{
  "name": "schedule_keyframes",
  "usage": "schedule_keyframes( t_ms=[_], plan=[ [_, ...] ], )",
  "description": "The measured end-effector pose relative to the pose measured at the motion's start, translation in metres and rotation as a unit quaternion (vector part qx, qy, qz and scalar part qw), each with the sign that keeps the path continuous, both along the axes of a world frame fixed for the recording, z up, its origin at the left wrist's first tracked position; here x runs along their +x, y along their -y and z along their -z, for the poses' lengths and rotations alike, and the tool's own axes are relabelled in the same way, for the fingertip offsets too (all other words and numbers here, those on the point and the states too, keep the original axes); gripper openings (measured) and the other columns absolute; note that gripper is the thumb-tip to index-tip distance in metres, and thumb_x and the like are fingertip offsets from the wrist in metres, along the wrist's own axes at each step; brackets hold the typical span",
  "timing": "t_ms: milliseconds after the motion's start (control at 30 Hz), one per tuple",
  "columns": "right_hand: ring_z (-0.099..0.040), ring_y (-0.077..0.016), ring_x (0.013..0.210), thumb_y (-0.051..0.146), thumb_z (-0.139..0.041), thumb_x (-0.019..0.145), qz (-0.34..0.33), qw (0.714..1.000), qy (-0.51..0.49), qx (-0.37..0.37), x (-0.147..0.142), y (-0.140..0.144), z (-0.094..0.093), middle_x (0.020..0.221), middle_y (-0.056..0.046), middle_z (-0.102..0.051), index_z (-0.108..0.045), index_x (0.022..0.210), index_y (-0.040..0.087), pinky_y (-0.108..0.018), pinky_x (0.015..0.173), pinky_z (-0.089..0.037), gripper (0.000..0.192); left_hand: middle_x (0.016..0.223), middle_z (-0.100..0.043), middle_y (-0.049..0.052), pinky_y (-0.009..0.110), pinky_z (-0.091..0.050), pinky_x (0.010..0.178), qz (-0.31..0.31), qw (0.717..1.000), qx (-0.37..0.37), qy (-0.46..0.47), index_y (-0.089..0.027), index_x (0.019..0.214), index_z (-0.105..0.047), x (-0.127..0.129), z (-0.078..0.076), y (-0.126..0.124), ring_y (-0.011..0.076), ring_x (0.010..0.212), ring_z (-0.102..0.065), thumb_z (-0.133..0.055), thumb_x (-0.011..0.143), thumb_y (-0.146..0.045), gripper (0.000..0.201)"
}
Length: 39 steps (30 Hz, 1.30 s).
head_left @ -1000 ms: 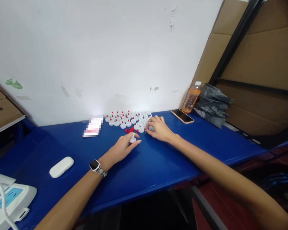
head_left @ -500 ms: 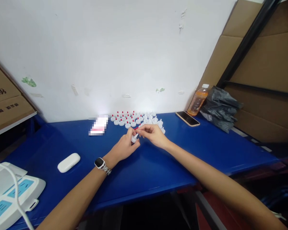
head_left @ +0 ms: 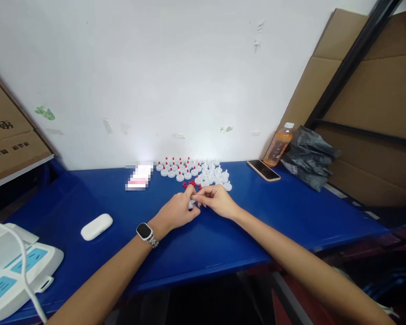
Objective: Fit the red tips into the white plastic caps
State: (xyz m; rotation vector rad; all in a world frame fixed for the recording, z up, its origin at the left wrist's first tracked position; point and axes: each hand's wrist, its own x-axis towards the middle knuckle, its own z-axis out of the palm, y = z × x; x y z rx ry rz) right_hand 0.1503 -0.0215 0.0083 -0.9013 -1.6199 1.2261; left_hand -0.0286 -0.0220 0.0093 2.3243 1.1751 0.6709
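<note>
My left hand (head_left: 177,209) is closed around a white nozzle cap (head_left: 191,205), which shows only in part between thumb and fingers. My right hand (head_left: 219,201) pinches at the nozzle end of that cap, its fingertips touching the left fingers; whatever lies in the pinch is hidden. Just beyond the hands lies a small heap of loose red tips (head_left: 191,183). Several white caps with red tips on their nozzles (head_left: 172,173) stand in rows behind, to the left. White caps with bare nozzles (head_left: 216,174) cluster to the right of these.
On the blue table (head_left: 250,225) lie a phone (head_left: 264,170), a white case (head_left: 96,226) and a blurred-out card (head_left: 140,175). An orange drink bottle (head_left: 279,145) and a dark plastic bag (head_left: 309,158) stand at right. A power strip (head_left: 23,275) with a cable sits front left.
Both hands have come slightly nearer to me, uncovering more of the red tips. My right fingertips have closed in on the nozzle, and less of the held cap shows. The view has shifted slightly.
</note>
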Motion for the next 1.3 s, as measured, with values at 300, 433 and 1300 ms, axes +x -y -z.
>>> schedule_keyframes(
  t_ms=[300, 433, 1300],
  plan=[
    [-0.053, -0.0116, 0.051, 0.047, -0.085, 0.063, 0.075, 0.993, -0.096, 0.004, -0.011, 0.002, 0.002, 0.061, 0.001, -0.064, -0.056, 0.070, 0.020, -0.025, 0.050, -0.040, 0.041, 0.074, -0.053, -0.004, 0.026, -0.033, 0.059, 0.040, 0.989, -0.045, 0.135, -0.022, 0.093, -0.043, 0.005, 0.000, 0.000, 0.0125, 0.061, -0.047, -0.052, 0.078, -0.022, 0.018],
    [-0.052, -0.0131, 0.059, 0.044, -0.076, 0.077, 0.130, 0.983, -0.031, 0.126, -0.015, 0.010, 0.004, 0.066, 0.000, -0.062, -0.062, 0.074, 0.020, -0.029, 0.058, -0.043, 0.028, 0.074, -0.045, -0.002, 0.025, -0.032, 0.057, 0.087, 0.955, -0.140, 0.248, -0.020, 0.080, -0.042, 0.007, 0.003, 0.000, 0.0118, 0.064, -0.038, -0.046, 0.078, -0.029, 0.010],
    [-0.040, -0.0115, 0.059, 0.036, -0.068, 0.084, 0.124, 0.980, 0.014, 0.157, -0.013, 0.008, 0.002, 0.063, 0.004, -0.045, -0.066, 0.082, 0.020, -0.027, 0.059, -0.036, 0.016, 0.081, -0.048, -0.002, 0.019, -0.031, 0.049, 0.087, 0.855, -0.310, 0.408, -0.021, 0.094, -0.045, 0.012, 0.005, -0.009, 0.0088, 0.060, -0.039, -0.046, 0.091, -0.052, 0.031]
  ],
)
